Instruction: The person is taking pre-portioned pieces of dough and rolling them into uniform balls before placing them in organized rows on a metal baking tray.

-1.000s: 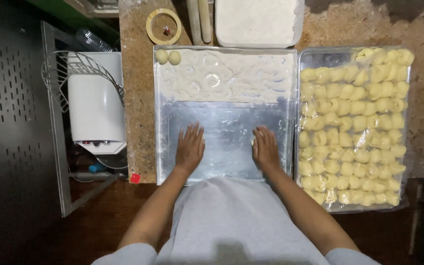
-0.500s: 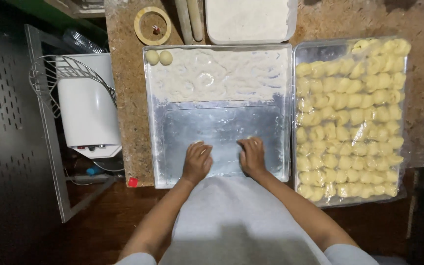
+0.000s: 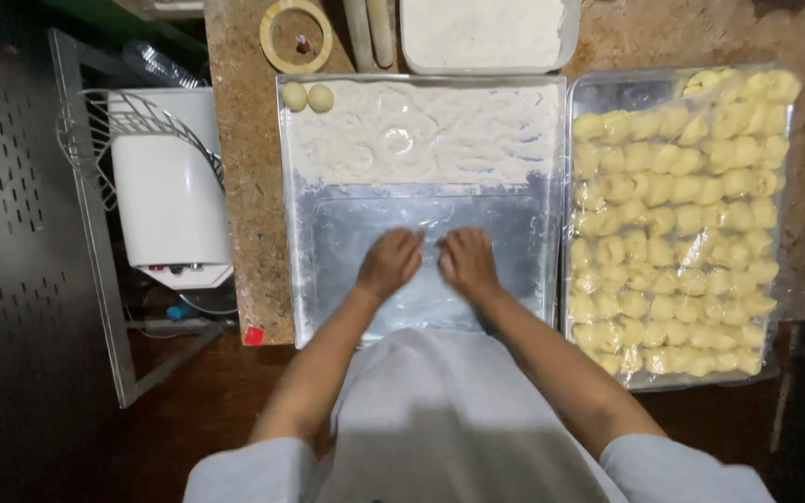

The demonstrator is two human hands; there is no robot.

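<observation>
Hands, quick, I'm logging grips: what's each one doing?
Left hand: curled, palm-down on the metal tray; contents can't be told.
Right hand: same.

white flour tub cut off at top edge, hands motion-blurred, fingertips indistinct

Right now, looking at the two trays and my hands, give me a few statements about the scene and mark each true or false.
1. Both hands, left hand and right hand, rest on the bare part of the metal tray. True.
2. Two dough balls sit at the tray's far left corner. True.
3. The tray of shaped dough pieces lies left of the hands. False: it lies right.
4. The roll of tape lies inside the flour tub. False: it lies on the table, left of it.
</observation>
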